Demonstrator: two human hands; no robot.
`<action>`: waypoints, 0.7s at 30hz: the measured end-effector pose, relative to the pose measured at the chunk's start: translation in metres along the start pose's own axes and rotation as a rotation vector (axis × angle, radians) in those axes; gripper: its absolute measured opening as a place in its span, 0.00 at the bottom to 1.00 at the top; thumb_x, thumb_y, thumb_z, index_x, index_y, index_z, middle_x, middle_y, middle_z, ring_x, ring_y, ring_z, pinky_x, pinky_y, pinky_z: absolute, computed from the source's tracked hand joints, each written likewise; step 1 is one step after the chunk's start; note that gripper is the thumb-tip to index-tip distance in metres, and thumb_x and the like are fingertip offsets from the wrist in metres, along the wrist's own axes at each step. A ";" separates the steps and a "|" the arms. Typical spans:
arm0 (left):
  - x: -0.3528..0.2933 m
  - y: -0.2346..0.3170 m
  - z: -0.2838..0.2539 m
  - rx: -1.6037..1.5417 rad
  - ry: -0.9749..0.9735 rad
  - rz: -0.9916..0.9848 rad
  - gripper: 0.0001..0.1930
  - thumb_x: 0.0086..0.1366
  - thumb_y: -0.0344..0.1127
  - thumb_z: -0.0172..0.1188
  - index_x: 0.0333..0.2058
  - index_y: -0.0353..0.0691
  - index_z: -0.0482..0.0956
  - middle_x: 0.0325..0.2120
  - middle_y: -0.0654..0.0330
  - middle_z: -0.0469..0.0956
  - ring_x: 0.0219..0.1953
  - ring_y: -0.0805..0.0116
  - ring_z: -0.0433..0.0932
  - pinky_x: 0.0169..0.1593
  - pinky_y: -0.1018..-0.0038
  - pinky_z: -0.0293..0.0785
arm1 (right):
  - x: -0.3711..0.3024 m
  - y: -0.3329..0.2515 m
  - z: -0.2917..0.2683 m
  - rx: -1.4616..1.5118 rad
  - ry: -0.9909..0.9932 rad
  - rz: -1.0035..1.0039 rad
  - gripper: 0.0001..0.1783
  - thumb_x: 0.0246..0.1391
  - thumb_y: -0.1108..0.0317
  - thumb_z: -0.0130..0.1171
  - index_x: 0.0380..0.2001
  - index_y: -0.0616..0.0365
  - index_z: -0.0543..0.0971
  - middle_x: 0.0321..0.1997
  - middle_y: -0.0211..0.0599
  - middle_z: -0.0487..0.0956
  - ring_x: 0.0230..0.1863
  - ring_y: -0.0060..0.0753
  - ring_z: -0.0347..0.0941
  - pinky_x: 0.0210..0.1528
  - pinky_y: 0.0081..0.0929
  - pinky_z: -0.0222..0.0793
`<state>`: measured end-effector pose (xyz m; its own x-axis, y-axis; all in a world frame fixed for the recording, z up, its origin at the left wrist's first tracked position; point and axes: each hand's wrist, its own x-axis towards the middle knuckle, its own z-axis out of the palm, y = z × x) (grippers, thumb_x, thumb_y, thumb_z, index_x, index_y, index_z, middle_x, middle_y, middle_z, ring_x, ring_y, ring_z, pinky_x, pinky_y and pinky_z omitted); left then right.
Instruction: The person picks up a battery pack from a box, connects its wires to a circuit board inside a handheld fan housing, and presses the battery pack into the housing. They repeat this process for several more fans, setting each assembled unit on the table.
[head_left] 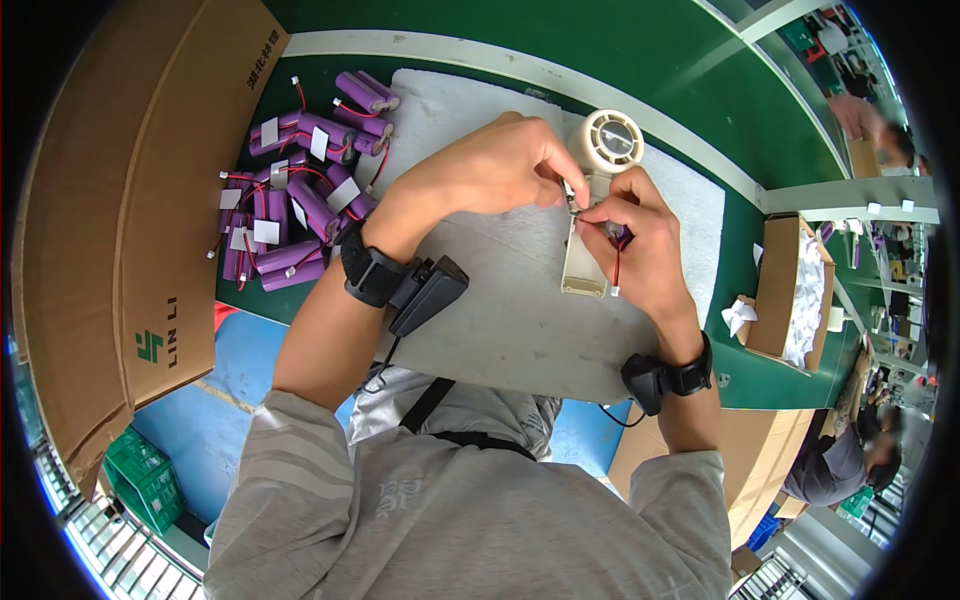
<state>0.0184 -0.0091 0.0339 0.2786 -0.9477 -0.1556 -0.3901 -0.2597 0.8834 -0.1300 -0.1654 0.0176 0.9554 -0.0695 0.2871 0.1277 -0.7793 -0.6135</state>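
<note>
A cream handheld fan with a round grilled head lies on the grey-white mat, its handle opened lengthwise and pointing toward me. My left hand reaches in from the left, thumb and forefinger pinched at the top of the handle just below the head. What sits between those fingertips is too small to make out. My right hand is curled over the handle's right side, closed on a purple battery that it mostly hides. A red lead with a white plug hangs from the battery beside the handle.
Left of the mat lies a pile of purple battery packs with red and black leads. A tall cardboard box stands far left. At the right, a small carton holds white pieces. Green panels rise behind; people are visible far right.
</note>
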 end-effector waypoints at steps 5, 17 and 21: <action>0.002 -0.006 0.013 -0.065 0.058 0.248 0.07 0.51 0.22 0.60 0.31 0.36 0.78 0.24 0.64 0.75 0.26 0.73 0.73 0.33 0.75 0.71 | 0.000 -0.002 -0.002 -0.114 -0.027 -0.063 0.10 0.37 0.79 0.68 0.27 0.60 0.80 0.31 0.35 0.70 0.27 0.32 0.71 0.29 0.24 0.68; 0.008 -0.009 0.021 -0.153 0.103 0.178 0.09 0.50 0.26 0.66 0.28 0.37 0.74 0.27 0.66 0.74 0.30 0.76 0.72 0.35 0.78 0.69 | 0.000 0.007 -0.003 0.131 0.184 0.003 0.06 0.50 0.76 0.61 0.33 0.62 0.77 0.25 0.33 0.73 0.24 0.21 0.68 0.26 0.21 0.64; 0.009 -0.008 0.026 -0.192 0.139 0.283 0.11 0.48 0.34 0.68 0.25 0.35 0.75 0.19 0.60 0.71 0.22 0.70 0.68 0.28 0.73 0.64 | 0.001 0.002 0.003 0.029 0.372 0.209 0.09 0.52 0.75 0.60 0.37 0.59 0.74 0.18 0.31 0.71 0.19 0.19 0.64 0.22 0.19 0.60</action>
<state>0.0011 -0.0201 0.0139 0.3054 -0.9392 0.1567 -0.3003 0.0611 0.9519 -0.1276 -0.1649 0.0149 0.8008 -0.4485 0.3969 -0.0462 -0.7070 -0.7057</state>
